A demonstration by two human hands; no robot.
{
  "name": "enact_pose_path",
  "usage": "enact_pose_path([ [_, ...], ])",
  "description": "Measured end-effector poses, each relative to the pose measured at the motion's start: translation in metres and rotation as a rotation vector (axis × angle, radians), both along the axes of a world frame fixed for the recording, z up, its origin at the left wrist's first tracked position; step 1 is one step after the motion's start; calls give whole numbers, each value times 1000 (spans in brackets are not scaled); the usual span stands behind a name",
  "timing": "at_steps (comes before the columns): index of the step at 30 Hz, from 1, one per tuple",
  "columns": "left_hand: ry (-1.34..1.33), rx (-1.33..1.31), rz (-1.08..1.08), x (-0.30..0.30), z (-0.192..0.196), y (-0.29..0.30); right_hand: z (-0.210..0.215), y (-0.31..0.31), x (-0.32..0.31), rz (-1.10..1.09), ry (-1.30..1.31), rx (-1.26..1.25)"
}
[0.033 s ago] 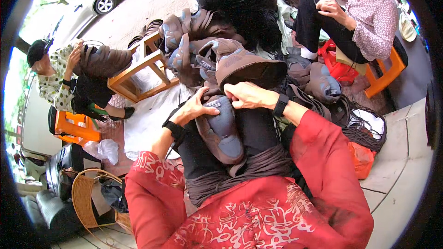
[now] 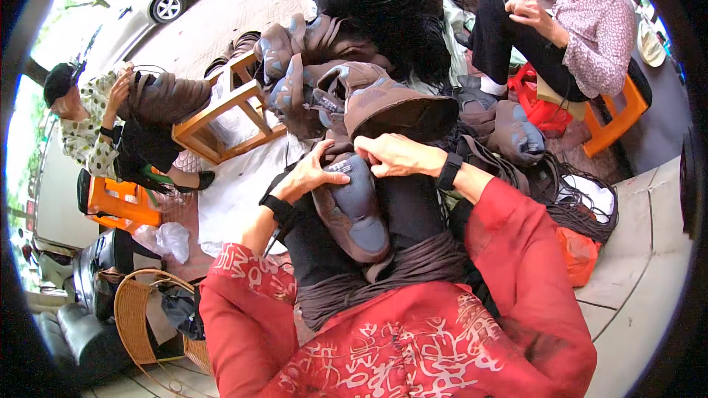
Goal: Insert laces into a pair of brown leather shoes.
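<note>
A brown and blue-grey shoe upper (image 2: 359, 210) lies on my lap with its rounded toe toward me. My left hand (image 2: 311, 175) grips its far left edge, thumb pressed on the blue-grey part. At the far right edge of the upper, my right hand (image 2: 402, 155) is closed with curled fingers; what is pinched there is hidden. A bundle of brown laces or cords (image 2: 413, 269) is draped across my lap. Just beyond my hands lies a brown shoe upper (image 2: 405, 107) with a wide dark opening, part of a heap of similar uppers (image 2: 295, 96).
One person (image 2: 92, 125) sits at left with a stack of uppers, another (image 2: 590, 37) at right. A wooden stool frame (image 2: 214, 140) lies left of the heap. Orange stools (image 2: 122, 203), a wicker chair (image 2: 136, 317), a red bag (image 2: 579, 254) and tangled dark cords (image 2: 590, 225) surround me.
My right hand has shifted very slightly to the left at the upper's edge. My left hand keeps its hold, and the rest looks almost the same.
</note>
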State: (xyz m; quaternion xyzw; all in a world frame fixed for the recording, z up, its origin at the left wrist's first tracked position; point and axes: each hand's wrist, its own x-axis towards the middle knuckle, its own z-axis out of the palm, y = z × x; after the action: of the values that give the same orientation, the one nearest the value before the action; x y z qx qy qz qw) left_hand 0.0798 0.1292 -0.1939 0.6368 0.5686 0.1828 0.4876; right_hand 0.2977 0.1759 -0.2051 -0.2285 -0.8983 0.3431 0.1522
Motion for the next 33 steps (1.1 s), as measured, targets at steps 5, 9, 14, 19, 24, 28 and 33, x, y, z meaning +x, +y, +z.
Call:
enact_pose_path([
  [5,-51,27,27,3,-2,-6,-6,13,3,-30,-42,-52],
  [9,-63,108,18,-4,-12,-12,-13,12,4,134,100,65],
  [14,-163,63,96,2,2,-30,10,-7,1,77,137,-22],
  [19,35,198,99,2,5,-38,18,-8,0,129,114,-32],
  [24,417,335,198,29,2,-43,14,-6,2,116,53,-84],
  [28,589,393,316,44,-4,-43,11,-4,-2,108,100,-51],
  [33,590,345,279,54,-4,-55,7,-18,10,49,99,-114],
])
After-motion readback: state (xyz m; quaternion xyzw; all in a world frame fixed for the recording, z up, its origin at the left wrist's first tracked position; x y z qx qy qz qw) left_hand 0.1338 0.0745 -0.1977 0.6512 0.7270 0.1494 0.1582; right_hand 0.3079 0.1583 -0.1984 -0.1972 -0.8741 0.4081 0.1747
